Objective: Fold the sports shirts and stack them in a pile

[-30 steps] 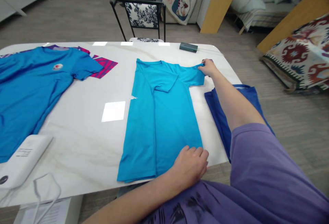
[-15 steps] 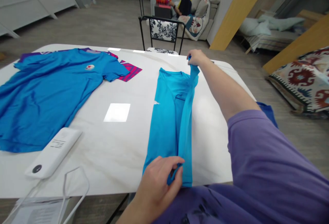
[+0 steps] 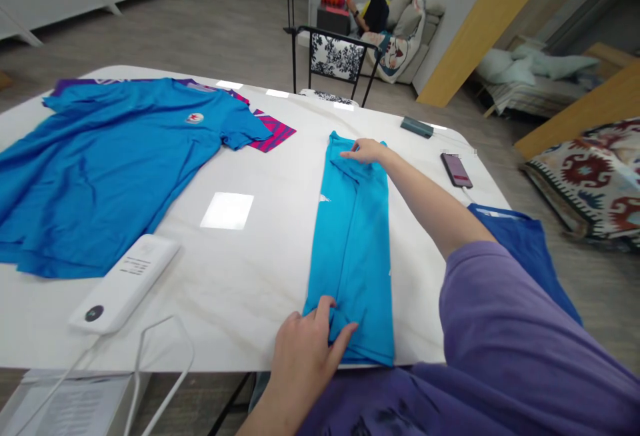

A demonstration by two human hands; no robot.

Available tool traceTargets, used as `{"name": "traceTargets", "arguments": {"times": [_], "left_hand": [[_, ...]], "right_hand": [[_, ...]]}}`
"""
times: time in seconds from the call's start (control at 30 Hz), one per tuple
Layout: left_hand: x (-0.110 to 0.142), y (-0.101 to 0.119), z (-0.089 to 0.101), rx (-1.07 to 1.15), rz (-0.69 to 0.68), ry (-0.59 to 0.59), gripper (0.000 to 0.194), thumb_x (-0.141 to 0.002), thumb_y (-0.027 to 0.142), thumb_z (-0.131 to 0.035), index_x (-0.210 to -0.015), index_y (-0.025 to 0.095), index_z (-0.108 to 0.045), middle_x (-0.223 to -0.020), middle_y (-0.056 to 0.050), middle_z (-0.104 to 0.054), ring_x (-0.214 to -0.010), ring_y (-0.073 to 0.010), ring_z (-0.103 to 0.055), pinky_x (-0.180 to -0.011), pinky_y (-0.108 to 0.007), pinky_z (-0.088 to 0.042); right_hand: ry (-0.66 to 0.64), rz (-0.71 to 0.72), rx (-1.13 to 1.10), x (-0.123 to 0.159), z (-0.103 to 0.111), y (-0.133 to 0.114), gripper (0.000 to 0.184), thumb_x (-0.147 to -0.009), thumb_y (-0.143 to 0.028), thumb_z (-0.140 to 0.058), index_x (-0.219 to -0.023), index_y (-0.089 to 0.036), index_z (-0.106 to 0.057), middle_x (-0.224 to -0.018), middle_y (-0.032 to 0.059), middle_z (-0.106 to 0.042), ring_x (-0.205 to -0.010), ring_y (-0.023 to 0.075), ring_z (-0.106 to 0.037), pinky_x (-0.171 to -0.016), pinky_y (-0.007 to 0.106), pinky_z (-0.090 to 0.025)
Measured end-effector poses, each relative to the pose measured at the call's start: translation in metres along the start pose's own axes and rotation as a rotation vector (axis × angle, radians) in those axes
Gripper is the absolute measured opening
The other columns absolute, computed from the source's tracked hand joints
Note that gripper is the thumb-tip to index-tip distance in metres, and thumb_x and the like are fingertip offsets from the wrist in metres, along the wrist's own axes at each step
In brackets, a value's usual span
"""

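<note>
On the left of the white surface (image 3: pixel 240 269) I see a flat blue shirt (image 3: pixel 110 163) and a white power bank (image 3: pixel 125 284); further right my left hand (image 3: pixel 305 349) pinches the near hem of the folded turquoise shirt (image 3: pixel 355 243), which lies as a long narrow strip. My right hand (image 3: pixel 367 151) rests on its collar end, fingers (image 3: pixel 350 153) flat and together — beyond sit a phone (image 3: pixel 455 169) and a dark blue garment (image 3: pixel 520 256) hanging off the edge. I judge the slick cloth could slide or the fold skew if one hand tugs harder than the other.

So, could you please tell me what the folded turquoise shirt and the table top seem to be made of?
The turquoise shirt looks like thin, smooth synthetic knit: slight sheen, soft creases. The table top looks like glossy white marble or a marble-look laminate: faint veining, with a sharp reflected light patch.
</note>
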State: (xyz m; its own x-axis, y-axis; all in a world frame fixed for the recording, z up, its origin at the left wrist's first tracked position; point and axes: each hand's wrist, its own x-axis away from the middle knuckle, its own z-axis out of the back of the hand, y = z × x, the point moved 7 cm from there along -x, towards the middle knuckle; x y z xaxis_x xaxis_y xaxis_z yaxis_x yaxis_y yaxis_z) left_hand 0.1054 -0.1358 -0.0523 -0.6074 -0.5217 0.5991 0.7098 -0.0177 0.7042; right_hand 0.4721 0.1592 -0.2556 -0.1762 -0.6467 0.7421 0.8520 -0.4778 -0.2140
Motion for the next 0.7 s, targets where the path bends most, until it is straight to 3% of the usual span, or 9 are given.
{"name": "traceTargets", "arguments": {"times": [0.1,0.2,0.3,0.37,0.43,0.53,0.63,0.7], "left_hand": [[-0.008,0.000,0.003,-0.005,0.008,0.051,0.032,-0.112,0.055,-0.059,-0.128,0.029,-0.066,-0.100,-0.011,-0.084,-0.084,-0.0370,-0.082,-0.078,-0.053,-0.056],[-0.009,0.000,-0.004,0.103,-0.009,0.003,0.025,-0.110,0.045,-0.054,-0.130,0.033,-0.064,-0.097,-0.009,-0.082,-0.084,-0.0359,-0.082,-0.080,-0.056,-0.058],[-0.002,-0.003,-0.013,0.314,0.026,-0.031,0.027,-0.106,0.052,-0.057,-0.129,0.038,-0.063,-0.090,-0.007,-0.078,-0.077,-0.0333,-0.079,-0.072,-0.054,-0.060],[0.005,-0.005,-0.020,0.462,0.052,-0.038,0.030,-0.103,0.057,-0.060,-0.128,0.041,-0.064,-0.088,-0.006,-0.076,-0.073,-0.0318,-0.077,-0.066,-0.051,-0.061],[0.011,-0.007,-0.026,0.542,0.056,-0.046,0.034,-0.101,0.060,-0.063,-0.130,0.043,-0.064,-0.089,-0.007,-0.076,-0.072,-0.0313,-0.077,-0.064,-0.050,-0.063],[0.014,-0.007,-0.024,0.498,0.031,-0.063,0.040,-0.100,0.062,-0.067,-0.136,0.044,-0.065,-0.087,-0.005,-0.076,-0.070,-0.0312,-0.077,-0.063,-0.049,-0.065],[-0.008,-0.003,0.006,0.308,-0.032,0.019,0.032,-0.106,0.060,-0.066,-0.131,0.040,-0.070,-0.094,-0.005,-0.079,-0.080,-0.0318,-0.080,-0.071,-0.051,-0.067],[-0.041,0.006,0.035,0.170,-0.109,0.124,0.029,-0.113,0.055,-0.060,-0.130,0.035,-0.073,-0.112,-0.008,-0.083,-0.102,-0.0324,-0.082,-0.088,-0.053,-0.068]], "right_hand": [[-0.026,0.117,0.177,0.019,-0.019,0.000,0.040,-0.095,-0.048,-0.090,-0.118,-0.016,-0.081,-0.122,0.0142,-0.083,-0.115,0.0338,-0.077,-0.107,0.045,-0.062],[-0.015,0.285,0.193,0.036,-0.040,-0.014,0.029,-0.100,-0.027,-0.077,-0.127,-0.016,-0.079,-0.122,0.0111,-0.083,-0.111,0.0284,-0.076,-0.102,0.036,-0.058],[-0.099,0.470,0.087,0.052,-0.059,-0.024,0.034,-0.103,-0.034,-0.075,-0.131,-0.016,-0.078,-0.117,0.0089,-0.083,-0.103,0.0238,-0.074,-0.095,0.032,-0.056],[-0.091,0.522,0.011,0.056,-0.058,-0.018,0.040,-0.106,-0.044,-0.073,-0.135,-0.016,-0.076,-0.122,0.0102,-0.082,-0.105,0.0240,-0.074,-0.098,0.033,-0.057],[0.056,0.469,-0.015,0.051,-0.042,0.005,0.042,-0.110,-0.043,-0.064,-0.141,-0.016,-0.073,-0.134,0.0138,-0.080,-0.117,0.0267,-0.073,-0.108,0.038,-0.056],[0.299,0.256,0.019,0.034,-0.011,0.060,0.048,-0.110,-0.037,-0.055,-0.151,-0.015,-0.069,-0.152,0.0191,-0.072,-0.139,0.0341,-0.067,-0.124,0.051,-0.051],[0.395,0.116,0.030,0.013,0.011,0.109,0.057,-0.111,-0.039,-0.052,-0.161,-0.015,-0.064,-0.168,0.0204,-0.062,-0.154,0.0392,-0.056,-0.133,0.061,-0.042],[0.430,0.061,0.003,-0.001,0.023,0.135,0.057,-0.111,-0.039,-0.049,-0.160,-0.014,-0.065,-0.168,0.0217,-0.061,-0.155,0.0386,-0.055,-0.136,0.062,-0.037]]}}
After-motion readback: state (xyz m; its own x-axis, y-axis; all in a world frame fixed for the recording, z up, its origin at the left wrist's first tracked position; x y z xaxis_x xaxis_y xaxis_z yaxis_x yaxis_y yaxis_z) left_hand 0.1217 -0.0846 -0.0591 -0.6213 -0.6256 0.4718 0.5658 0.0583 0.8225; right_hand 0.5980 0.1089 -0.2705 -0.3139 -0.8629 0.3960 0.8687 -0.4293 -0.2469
